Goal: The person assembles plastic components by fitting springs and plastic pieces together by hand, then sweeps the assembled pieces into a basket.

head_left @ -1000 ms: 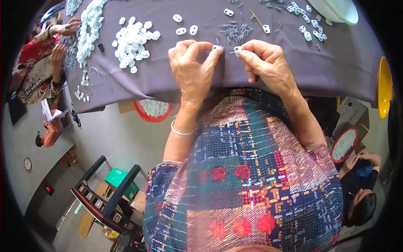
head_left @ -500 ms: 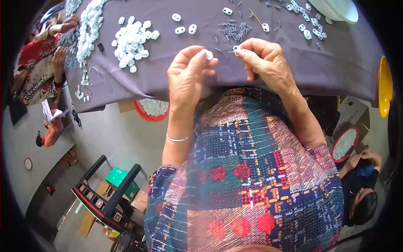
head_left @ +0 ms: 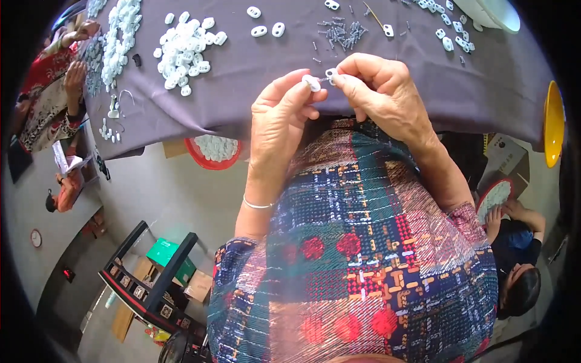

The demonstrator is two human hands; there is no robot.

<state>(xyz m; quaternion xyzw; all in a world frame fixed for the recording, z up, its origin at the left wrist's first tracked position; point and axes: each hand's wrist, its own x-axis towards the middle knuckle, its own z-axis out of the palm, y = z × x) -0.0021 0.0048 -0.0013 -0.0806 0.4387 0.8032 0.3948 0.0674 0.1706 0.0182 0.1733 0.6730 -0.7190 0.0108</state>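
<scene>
Between the thumb and fingers of my left hand [head_left: 279, 118] is a white oval plastic cord-lock shell [head_left: 313, 85]. My right hand [head_left: 387, 100] pinches a small white cord-lock insert [head_left: 331, 73] with a hole in it. A thin metal spring [head_left: 324, 80] spans the short gap between the two parts; its end lies at the shell. Both hands hover over the front edge of the dark tablecloth [head_left: 242, 78]. Beyond them lies a heap of loose springs [head_left: 343, 34]. To the left is a pile of white shells [head_left: 184, 54], with several single shells [head_left: 259, 31] apart from it.
More white inserts [head_left: 448, 42] lie at the back right beside a pale bowl [head_left: 493, 15]. A thin stick [head_left: 374, 16] touches one white piece. Below the table edge stands a red basin [head_left: 212, 154] of white parts. Other people sit at left and right; a yellow dish [head_left: 552, 124] is far right.
My hands have come together: the left moved right, the right slightly left. The spring on the insert now meets the shell. The view has shifted a little.
</scene>
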